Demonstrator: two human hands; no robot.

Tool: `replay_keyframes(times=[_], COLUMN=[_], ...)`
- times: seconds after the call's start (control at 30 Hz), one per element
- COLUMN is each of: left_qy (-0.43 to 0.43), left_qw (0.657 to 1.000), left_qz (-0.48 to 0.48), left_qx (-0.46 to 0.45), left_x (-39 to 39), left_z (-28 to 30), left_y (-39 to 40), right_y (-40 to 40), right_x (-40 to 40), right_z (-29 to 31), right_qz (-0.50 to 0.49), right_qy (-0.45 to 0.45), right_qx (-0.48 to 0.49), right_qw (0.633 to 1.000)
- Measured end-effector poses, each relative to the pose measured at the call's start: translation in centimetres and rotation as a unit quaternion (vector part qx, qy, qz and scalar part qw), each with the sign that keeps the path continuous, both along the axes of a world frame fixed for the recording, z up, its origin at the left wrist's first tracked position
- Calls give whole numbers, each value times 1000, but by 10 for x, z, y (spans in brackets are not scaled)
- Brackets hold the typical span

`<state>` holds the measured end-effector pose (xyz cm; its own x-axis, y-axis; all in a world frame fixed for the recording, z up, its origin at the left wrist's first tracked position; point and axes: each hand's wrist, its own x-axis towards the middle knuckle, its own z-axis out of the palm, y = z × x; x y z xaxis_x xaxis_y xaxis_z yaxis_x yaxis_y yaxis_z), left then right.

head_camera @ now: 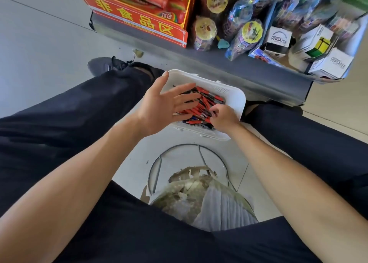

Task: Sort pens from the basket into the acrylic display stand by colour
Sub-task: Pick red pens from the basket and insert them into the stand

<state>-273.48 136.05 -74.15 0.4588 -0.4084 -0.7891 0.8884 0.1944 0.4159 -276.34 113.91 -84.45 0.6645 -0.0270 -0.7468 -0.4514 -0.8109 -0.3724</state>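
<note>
Pens [201, 103] in basket [235, 97], under both hands [159, 105]

floor [39, 34] tiled, grey | on it: white basket [235, 95] w/ pens, shelf base [219, 67]

a red sign [139, 20] with yellow characters fronts a shelf [219, 67] of packaged toys [247, 34] and white boxes [330, 63].

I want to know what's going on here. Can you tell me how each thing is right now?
basket: on the floor, full of pens
pens: piled loose in the basket
left hand: fingers spread flat over the pens
right hand: fingers curled, pinching at the pens
</note>
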Motion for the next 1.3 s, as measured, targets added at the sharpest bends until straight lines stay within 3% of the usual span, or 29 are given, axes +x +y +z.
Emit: replay_keyframes(times=[0.17, 0.53, 0.6, 0.7, 0.8, 0.93, 1.03, 1.2, 1.3], left_qy=[-1, -11, -18, -45, -92, -142, -173, -201, -187], left_qw=[1000, 1000, 999, 996, 984, 968, 963, 959, 957], left_qz=[-17, 11, 21, -1, -51, -102, -133, -102, -40], left_qx=[-8, 20, 34, 75, 146, 179, 157, 173, 217], left_x=[3, 6, 6, 3, -1, -5, -8, -9, -4], left_z=[0, 2, 4, 8, 11, 13, 17, 15, 10], left_y=[-1, 3, 3, -1, -7, -10, -14, -16, -14], right_y=[1, 3, 3, 4, 5, 14, 28, 39, 18], right_x=[-3, -12, -14, -14, -15, -16, -17, -21, -10], right_z=[-29, -21, -10, 12, 47, 89, 104, 98, 75], right_qz=[107, 48, 0, -160, -301, -385, -369, -207, -114], right_qy=[66, -42, -60, -40, -17, -52, -57, -21, -40], right_qx=[-30, -8, 31, 81, 170, 304, 356, 397, 281], right_qw=[992, 998, 998, 983, 938, 870, 857, 894, 952])
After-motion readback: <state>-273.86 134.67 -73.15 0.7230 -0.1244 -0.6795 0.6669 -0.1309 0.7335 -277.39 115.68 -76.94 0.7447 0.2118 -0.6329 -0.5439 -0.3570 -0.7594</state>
